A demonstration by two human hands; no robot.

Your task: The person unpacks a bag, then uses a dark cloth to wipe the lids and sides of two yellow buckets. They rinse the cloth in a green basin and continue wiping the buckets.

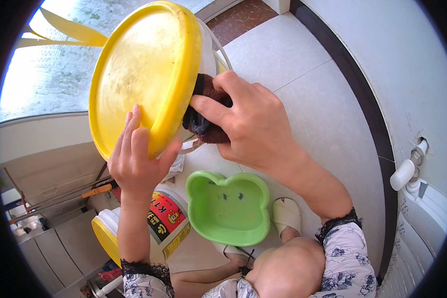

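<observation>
A white plastic bucket with a yellow lid is tilted so the lid faces me. My left hand rests at the lid's lower rim, fingers on its face and thumb apart along the bucket's side. In my right hand is a bunched dark brown and black cloth, pressed to the bucket's side just below the lid. A thin wire-like handle curves out past the bucket's far side. What supports the bucket from beneath is hidden.
On the tiled floor below stands a green bear-shaped plastic basin. Left of it is a second bucket with a printed label and yellow lid. A white radiator with a valve lines the right wall. A window is at upper left.
</observation>
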